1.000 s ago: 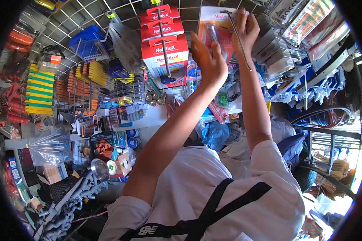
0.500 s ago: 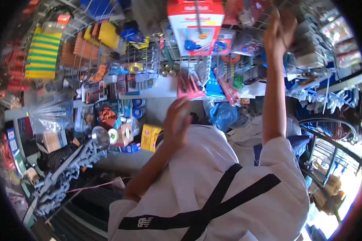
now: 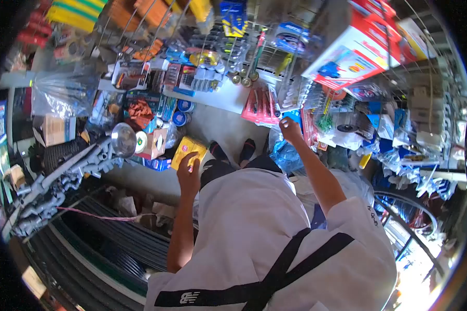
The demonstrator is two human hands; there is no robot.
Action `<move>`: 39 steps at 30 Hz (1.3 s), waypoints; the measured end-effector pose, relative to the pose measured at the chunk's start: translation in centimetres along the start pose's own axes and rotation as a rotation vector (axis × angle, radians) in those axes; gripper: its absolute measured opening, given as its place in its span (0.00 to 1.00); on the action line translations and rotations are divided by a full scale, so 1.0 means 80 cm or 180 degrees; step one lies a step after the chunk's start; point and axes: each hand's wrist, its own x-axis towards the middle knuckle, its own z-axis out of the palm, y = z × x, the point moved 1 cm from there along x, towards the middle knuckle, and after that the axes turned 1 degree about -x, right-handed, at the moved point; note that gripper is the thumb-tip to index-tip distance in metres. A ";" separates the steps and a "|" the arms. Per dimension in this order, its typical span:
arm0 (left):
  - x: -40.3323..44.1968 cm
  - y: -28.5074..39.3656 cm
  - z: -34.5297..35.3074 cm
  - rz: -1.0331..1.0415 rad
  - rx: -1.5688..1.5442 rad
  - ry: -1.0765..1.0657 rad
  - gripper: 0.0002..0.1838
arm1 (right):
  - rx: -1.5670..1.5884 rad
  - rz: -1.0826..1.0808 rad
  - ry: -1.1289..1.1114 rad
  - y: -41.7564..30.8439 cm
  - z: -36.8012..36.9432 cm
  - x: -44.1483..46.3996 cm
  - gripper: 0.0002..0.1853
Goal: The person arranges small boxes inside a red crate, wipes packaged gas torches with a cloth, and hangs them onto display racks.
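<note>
My left hand (image 3: 189, 173) is raised in front of the yellow box (image 3: 188, 151) on the floor, its fingers curved and apart with nothing between them. My right hand (image 3: 290, 129) reaches forward, its fingers curled, beside the red packets (image 3: 260, 106) and above a blue plastic bag (image 3: 285, 155). Whether it touches or holds anything is too small to tell. Red and white boxes (image 3: 347, 54) hang from the wire rack at the upper right, away from both hands.
Grey pipe fittings (image 3: 62, 186) lie along the left side, near a metal bowl (image 3: 124, 140). Blue-lidded tins (image 3: 181, 114) stand by the shelf. Dark long profiles (image 3: 104, 243) fill the lower left. A black hoop (image 3: 425, 207) is at the right.
The view has swung down and left. My right hand has come down from the hanging goods to the red packets. My left hand has dropped away from the rack to near the yellow box.
</note>
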 end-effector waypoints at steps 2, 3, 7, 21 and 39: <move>-0.009 -0.012 0.012 0.0012 0.0010 -0.0045 0.16 | -0.0394 0.0067 -0.0609 0.006 0.031 0.005 0.13; -0.012 -0.011 0.017 0.0123 0.0099 -0.0048 0.16 | -0.0480 0.0427 -0.0876 0.022 0.047 0.011 0.19; -0.031 -0.024 0.023 -0.0076 0.0027 0.0018 0.16 | -0.0916 0.0552 -0.0608 0.053 0.115 0.050 0.33; -0.092 -0.137 0.010 -0.0797 0.0350 -0.0382 0.18 | -0.1414 0.1655 -0.0445 0.149 0.211 0.123 0.39; 0.023 -0.023 0.141 -0.1138 -0.2114 -0.0783 0.39 | -0.1436 -0.0934 -0.1225 -0.156 0.016 -0.137 0.36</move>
